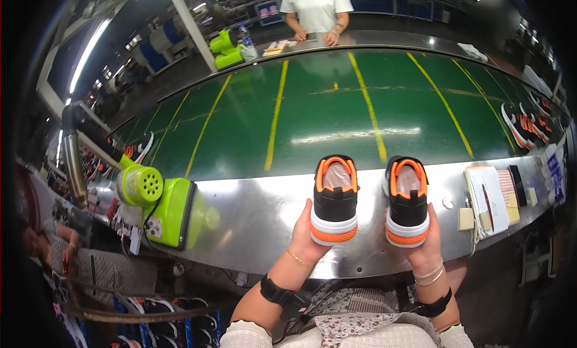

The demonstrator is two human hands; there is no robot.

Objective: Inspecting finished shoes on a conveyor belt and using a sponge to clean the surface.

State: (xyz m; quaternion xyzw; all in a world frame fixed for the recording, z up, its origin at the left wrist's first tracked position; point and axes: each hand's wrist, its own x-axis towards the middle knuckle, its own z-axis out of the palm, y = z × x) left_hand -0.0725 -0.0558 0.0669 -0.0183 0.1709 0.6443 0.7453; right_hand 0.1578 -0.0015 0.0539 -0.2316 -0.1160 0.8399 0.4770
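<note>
In the head view, the left hand (305,242) is closing around the outer side of a black sneaker (335,205) with orange lining, and the right hand (428,249) is gripping a matching second sneaker (407,207), the fingers mostly hiding. Both are hanging side by side, apart, over the metal counter (255,219), their heels facing the wearer. Beyond, a green belt (240,134) is stretching across; a lime-green device (172,213) is standing left, and a notepad (494,205) is lying right.

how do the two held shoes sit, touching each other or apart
Apart: the head view plainly shows a strip of the metal table between the left shoe and the right shoe.
</note>
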